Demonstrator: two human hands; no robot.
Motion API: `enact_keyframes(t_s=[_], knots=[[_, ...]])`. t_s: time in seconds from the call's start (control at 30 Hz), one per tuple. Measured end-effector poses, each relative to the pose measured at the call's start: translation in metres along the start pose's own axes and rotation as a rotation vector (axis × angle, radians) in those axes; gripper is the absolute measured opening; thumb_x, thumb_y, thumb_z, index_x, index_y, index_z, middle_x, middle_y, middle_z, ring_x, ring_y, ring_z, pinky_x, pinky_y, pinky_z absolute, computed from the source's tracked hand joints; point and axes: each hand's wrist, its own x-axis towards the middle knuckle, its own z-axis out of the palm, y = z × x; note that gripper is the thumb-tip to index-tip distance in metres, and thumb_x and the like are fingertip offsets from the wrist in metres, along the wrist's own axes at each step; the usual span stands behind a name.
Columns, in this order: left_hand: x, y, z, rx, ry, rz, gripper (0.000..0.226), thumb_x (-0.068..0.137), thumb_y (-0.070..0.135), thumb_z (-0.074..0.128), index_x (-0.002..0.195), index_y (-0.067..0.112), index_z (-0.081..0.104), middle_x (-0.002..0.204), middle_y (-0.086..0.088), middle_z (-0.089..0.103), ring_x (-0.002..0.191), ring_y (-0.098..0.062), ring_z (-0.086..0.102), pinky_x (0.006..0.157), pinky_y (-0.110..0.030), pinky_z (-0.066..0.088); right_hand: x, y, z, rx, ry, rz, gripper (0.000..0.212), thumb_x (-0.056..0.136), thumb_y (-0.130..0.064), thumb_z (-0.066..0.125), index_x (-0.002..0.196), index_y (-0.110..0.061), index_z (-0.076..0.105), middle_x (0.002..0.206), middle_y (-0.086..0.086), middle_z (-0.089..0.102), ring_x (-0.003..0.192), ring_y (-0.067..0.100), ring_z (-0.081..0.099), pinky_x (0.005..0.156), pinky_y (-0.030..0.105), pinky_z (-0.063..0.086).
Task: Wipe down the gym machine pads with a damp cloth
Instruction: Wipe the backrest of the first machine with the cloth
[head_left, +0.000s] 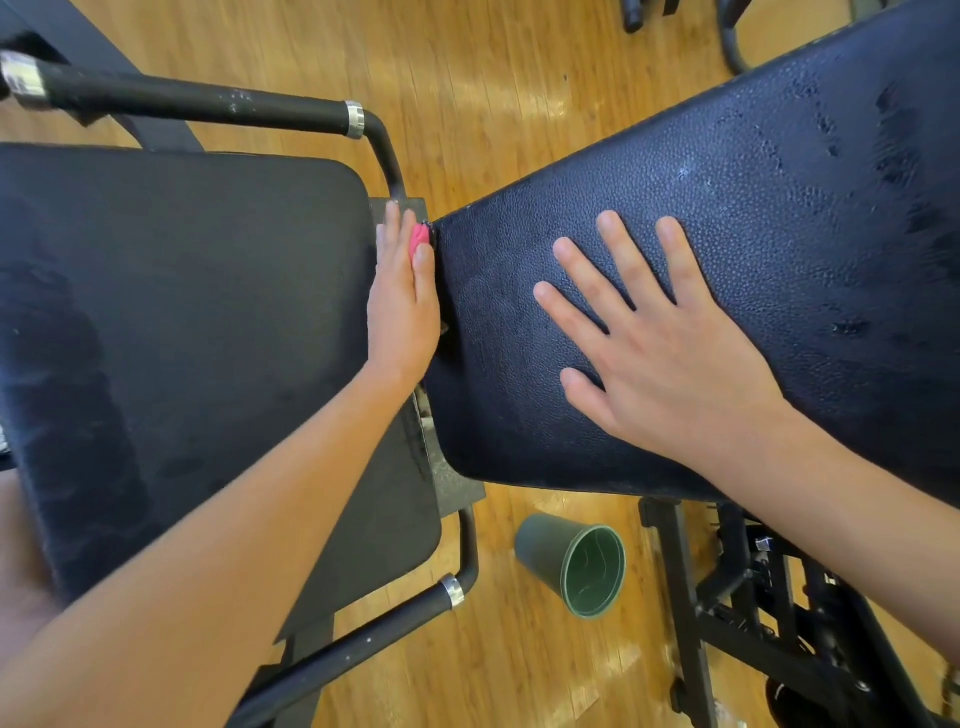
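Observation:
My left hand (402, 301) stands edge-on in the gap between the black seat pad (182, 322) and the dark textured back pad (753, 208). Its fingers are straight, and a small bit of pink cloth (420, 240) shows pinched between thumb and fingers, pressed against the back pad's lower end. Most of the cloth is hidden by the hand. Fingers spread, my right hand (654, 338) lies flat on the back pad and holds nothing. Wet streaks and droplets show on the back pad's upper right part.
A dark green cup (576, 566) lies on its side on the wooden floor (509, 93) below the back pad. Black handle bars (208, 104) flank the seat at top and bottom. The machine's black frame (753, 613) fills the lower right.

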Motion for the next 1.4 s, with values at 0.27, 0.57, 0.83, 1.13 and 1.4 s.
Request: enact_keyframes(t_s=[0.27,0.57,0.83,1.13,1.4], knots=[[-0.07,-0.017,0.003,0.076,-0.072,-0.039,0.053,0.113,0.033,0.026,0.163,0.017,0.021,0.171,0.008,0.007,0.157,-0.008,0.004,0.116,-0.008,0.011,0.001,-0.001,-0.002,0.002,-0.006,0.014,0.073,0.103,-0.053,0.027,0.164,-0.016,0.015,0.17,0.019,0.006,0.155,0.048,0.002,0.121,0.068,0.002],[-0.097,0.012,-0.03,0.368,-0.087,0.26,0.056,0.108,0.038,0.024,0.154,0.013,0.043,0.17,-0.015,0.007,0.158,-0.034,0.005,0.122,-0.06,0.005,-0.003,-0.016,-0.013,0.215,0.097,0.148,0.064,0.1,-0.045,0.04,0.157,-0.016,0.038,0.165,0.017,0.03,0.156,0.039,0.017,0.124,0.064,0.005],[-0.118,0.049,-0.091,0.621,-0.052,0.545,0.05,0.11,0.035,0.028,0.137,0.011,0.062,0.152,-0.023,0.04,0.149,-0.043,0.03,0.114,-0.073,0.026,-0.06,-0.077,-0.05,0.561,0.284,0.415,0.053,0.096,-0.037,0.054,0.143,-0.012,0.056,0.15,0.012,0.054,0.145,0.034,0.042,0.124,0.062,0.015],[-0.166,0.115,-0.146,0.904,0.005,0.886,0.036,0.108,0.032,0.044,0.141,0.02,0.051,0.157,-0.021,0.027,0.152,-0.041,0.02,0.111,-0.075,0.025,-0.13,-0.116,-0.123,0.721,0.355,0.735,0.064,0.094,-0.05,0.056,0.15,-0.022,0.046,0.166,0.013,0.03,0.156,0.034,0.02,0.126,0.055,0.0],[-0.222,0.184,-0.175,1.034,-0.04,1.155,0.052,0.094,0.021,0.075,0.141,0.018,0.054,0.155,-0.022,0.03,0.151,-0.041,0.026,0.109,-0.068,0.035,-0.217,-0.136,-0.167,0.817,0.307,0.986,0.067,0.093,-0.052,0.053,0.152,-0.022,0.044,0.166,0.012,0.028,0.157,0.032,0.015,0.126,0.053,-0.005]])
